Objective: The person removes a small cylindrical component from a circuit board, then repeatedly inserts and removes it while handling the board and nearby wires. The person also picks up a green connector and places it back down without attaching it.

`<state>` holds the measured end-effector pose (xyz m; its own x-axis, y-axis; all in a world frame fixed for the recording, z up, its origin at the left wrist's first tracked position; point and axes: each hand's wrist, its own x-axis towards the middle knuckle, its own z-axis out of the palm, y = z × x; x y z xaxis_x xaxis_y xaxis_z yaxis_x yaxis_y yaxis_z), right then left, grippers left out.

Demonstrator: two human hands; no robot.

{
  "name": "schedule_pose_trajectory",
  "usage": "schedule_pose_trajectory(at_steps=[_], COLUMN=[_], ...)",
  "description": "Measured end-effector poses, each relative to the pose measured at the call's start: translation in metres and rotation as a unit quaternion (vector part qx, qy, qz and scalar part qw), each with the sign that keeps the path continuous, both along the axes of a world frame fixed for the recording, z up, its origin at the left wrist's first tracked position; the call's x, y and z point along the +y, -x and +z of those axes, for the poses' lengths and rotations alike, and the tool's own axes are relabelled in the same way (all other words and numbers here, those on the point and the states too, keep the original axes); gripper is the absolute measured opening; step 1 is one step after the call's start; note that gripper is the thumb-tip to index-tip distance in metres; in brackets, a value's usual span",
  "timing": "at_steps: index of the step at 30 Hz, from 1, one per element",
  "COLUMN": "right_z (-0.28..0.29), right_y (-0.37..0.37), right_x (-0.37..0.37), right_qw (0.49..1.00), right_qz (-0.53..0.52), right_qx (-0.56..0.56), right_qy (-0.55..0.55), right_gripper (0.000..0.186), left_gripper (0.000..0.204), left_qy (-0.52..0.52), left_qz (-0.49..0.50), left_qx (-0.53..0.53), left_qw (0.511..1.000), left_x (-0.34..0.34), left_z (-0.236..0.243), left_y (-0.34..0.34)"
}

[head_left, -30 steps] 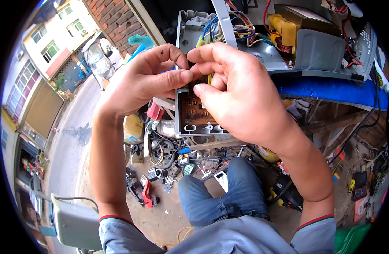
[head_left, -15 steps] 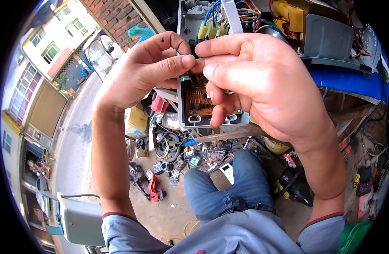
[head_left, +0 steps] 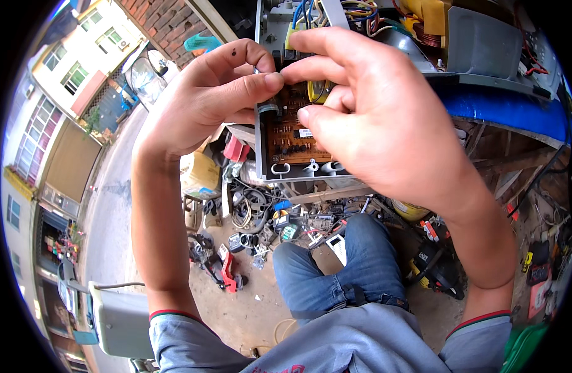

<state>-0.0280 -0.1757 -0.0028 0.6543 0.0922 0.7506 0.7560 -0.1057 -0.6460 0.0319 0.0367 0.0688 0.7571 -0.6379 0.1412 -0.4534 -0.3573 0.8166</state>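
Left hand [head_left: 205, 99] in a pinch — contents unclear — right hand [head_left: 376, 109] half-open, over circuit board [head_left: 286, 143] with illegible white label [head_left: 304, 133].

We wear a blue-grey shirt [head_left: 342, 336] with short sleeves [head_left: 180, 342], each edged in narrow red and dark green trim [head_left: 168, 313]. At the picture's lower edge we show part of a red print [head_left: 295, 369]. Our blue jeans [head_left: 304, 280] look faded over the thighs and knees, with a dark strap [head_left: 359, 295] near the waist. Our forearms are bare, and our left hand [head_left: 202, 102] bears a small spot [head_left: 234, 53] on the index finger.
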Motion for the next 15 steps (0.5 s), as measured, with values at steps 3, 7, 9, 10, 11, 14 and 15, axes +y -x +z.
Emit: schedule_pose_trajectory(at_steps=[3,7,9,10,11,14,15], right_z=[-0.011,-0.016,-0.017,-0.017,-0.017,-0.015,-0.013], right_y=[-0.004,-0.017,-0.017,-0.017,-0.014,-0.015,-0.015], right_x=[0.002,0.014,0.014,0.014,0.013,0.015,0.015], right_qw=[0.998,0.996,0.996,0.995,0.994,0.994,0.996], right_qz=[-0.042,-0.031,-0.05,-0.058,-0.073,-0.073,-0.059], right_qx=[-0.037,-0.081,-0.066,-0.08,-0.076,-0.082,-0.065], right_qy=[0.009,-0.025,-0.027,-0.021,-0.011,-0.012,-0.018], right_gripper=[0.023,0.033,0.034,0.035,0.036,0.034,0.032], left_gripper=[0.019,0.02,0.02,0.02,0.02,0.021,0.021], left_qy=[0.004,0.004,0.004,0.007,0.011,0.012,0.016], left_qz=[-0.006,-0.006,-0.003,-0.002,-0.004,-0.004,-0.01], left_qx=[0.007,0.007,0.001,-0.001,-0.005,-0.004,0.001], left_qw=[1.0,1.0,1.0,1.0,1.0,1.0,1.0], left_x=[0.0,0.001,0.001,0.001,0.001,0.002,0.002], left_z=[0.0,0.0,-0.001,-0.002,-0.003,-0.004,-0.003], left_y=[0.0,-0.001,-0.001,-0.002,-0.002,-0.003,-0.002])
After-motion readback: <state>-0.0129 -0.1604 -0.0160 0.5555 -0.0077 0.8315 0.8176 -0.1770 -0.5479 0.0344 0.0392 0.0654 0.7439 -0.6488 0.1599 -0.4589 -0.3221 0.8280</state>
